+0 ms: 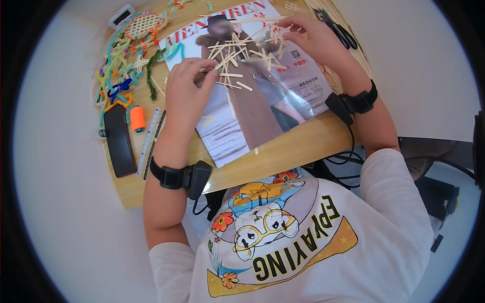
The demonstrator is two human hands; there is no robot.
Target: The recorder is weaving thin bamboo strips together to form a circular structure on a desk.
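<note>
A loose pile of short, thin pale wooden strips (231,53) lies on a magazine (252,113) with a coated figure on its cover. At the pile's left edge my left hand (191,83) has thumb and forefinger pinched together on the end of a strip. My right hand (314,41) hovers at the pile's upper right, thumb and forefinger curved and apart beside more strips (274,43). One longer strip (257,19) runs across the cover's top towards my right forefinger. Whether that fingertip touches it cannot be made out.
Left of the magazine are coloured pipe cleaners (118,70), a round woven lattice (145,25), an orange thread spool (137,118), a black phone (119,141) and a clear ruler (148,144). Black-handled scissors (341,33) lie beyond my right hand. Cables (346,161) hang below the table edge.
</note>
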